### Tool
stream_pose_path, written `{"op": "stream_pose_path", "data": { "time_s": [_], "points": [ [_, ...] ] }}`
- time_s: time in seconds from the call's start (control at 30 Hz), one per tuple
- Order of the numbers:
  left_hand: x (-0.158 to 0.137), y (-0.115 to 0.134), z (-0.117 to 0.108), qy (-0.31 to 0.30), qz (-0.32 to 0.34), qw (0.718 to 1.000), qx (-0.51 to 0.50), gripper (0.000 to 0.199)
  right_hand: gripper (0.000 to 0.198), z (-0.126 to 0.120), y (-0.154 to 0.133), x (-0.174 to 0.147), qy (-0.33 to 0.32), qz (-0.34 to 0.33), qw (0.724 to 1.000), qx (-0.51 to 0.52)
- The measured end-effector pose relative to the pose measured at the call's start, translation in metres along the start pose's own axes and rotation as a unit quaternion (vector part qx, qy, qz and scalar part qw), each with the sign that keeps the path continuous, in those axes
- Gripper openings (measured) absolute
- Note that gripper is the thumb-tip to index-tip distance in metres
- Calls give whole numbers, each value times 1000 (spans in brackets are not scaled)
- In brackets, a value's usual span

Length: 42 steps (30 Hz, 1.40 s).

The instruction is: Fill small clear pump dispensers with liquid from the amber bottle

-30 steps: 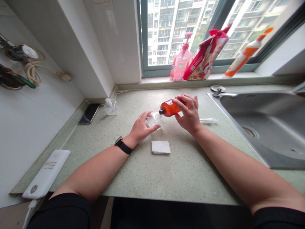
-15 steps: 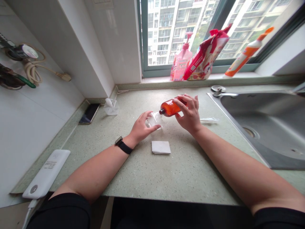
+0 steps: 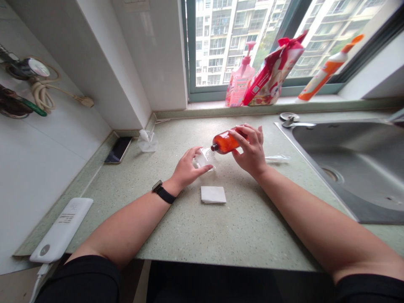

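My right hand [image 3: 252, 151] is wrapped round an amber bottle [image 3: 225, 142], which it holds tilted with the uncapped neck pointing left and slightly down. The bottle's mouth is at the rim of a small clear plastic container [image 3: 204, 159]. Around that container my left hand [image 3: 187, 168] curls, thumb in front and fingers behind. Whether liquid is flowing I cannot make out. In front of the container a folded white cloth or paper [image 3: 213, 195] lies flat on the counter.
A steel sink [image 3: 341, 210] is set into the speckled counter [image 3: 176, 235] at right. A clear-wrapped item [image 3: 277, 159] lies beside my right wrist. To the left are a clear container [image 3: 147, 142], a phone [image 3: 119, 150] and a white power bank [image 3: 62, 230]. Bottles and a red bag [image 3: 261, 86] line the sill.
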<state>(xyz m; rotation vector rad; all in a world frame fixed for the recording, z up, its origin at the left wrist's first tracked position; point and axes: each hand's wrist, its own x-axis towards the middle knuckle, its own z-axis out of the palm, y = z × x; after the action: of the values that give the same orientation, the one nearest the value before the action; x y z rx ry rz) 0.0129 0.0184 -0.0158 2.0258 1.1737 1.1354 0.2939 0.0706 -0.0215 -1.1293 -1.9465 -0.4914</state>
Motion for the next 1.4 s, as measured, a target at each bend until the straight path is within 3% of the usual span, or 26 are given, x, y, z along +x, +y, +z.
{"op": "stream_pose_path", "data": {
  "time_s": [1.4],
  "points": [
    [0, 1, 0, 3, -2, 1000, -10, 71, 95, -2, -3, 1, 12, -14, 1000, -3]
  ]
}}
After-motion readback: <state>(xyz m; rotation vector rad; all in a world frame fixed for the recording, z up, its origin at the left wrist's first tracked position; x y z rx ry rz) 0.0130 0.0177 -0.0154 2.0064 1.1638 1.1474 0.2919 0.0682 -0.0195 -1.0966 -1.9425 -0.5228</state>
